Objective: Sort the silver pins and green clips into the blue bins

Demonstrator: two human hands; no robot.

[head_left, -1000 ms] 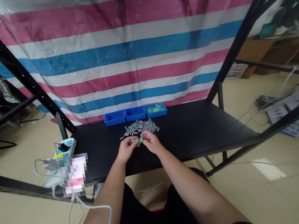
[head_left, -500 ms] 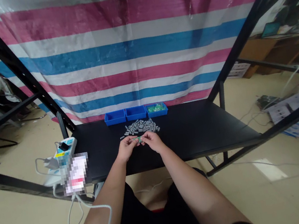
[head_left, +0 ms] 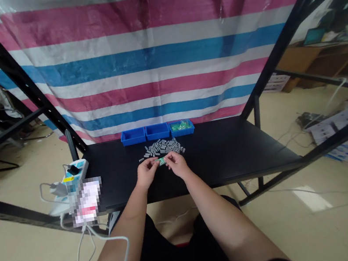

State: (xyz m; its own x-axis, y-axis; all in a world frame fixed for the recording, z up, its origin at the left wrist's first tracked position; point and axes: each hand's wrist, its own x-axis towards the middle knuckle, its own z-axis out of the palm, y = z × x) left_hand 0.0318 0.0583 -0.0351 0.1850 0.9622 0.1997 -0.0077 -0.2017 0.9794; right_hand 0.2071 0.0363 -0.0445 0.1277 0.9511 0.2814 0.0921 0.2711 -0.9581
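Observation:
My left hand and my right hand meet over the middle of the black table. Both pinch a small green part between their fingertips, the left from the left side and the right from the right. Just beyond the hands lies a pile of several small grey parts. Behind the pile three blue bins stand in a row: the left bin, the middle bin, and the right bin, which holds green parts.
A white power strip with cables sits at the table's left edge beside a blurred patch. Black frame posts rise on both sides. A striped tarp hangs behind the table. Another person sits far off at the left.
Both hands have shifted very slightly with the green part; the grip looks the same.

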